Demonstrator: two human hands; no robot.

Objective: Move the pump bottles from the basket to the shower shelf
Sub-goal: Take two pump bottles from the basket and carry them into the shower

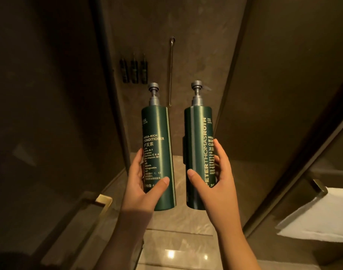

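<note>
I hold two dark green pump bottles upright in front of me, each with a grey pump head. My left hand (141, 186) grips the lower half of the conditioner bottle (159, 149). My right hand (215, 182) grips the lower half of the body cleanser bottle (199, 151). The two bottles are side by side with a small gap between them. Far ahead on the shower's back wall, three dark bottles (134, 69) hang in a row in their holder. The basket is not in view.
A glass shower door (55, 117) stands to the left with a brass handle (103, 200) low down. A thin metal rail (170, 73) runs down the back wall. A white towel (320, 215) hangs at the right. Marble floor lies below.
</note>
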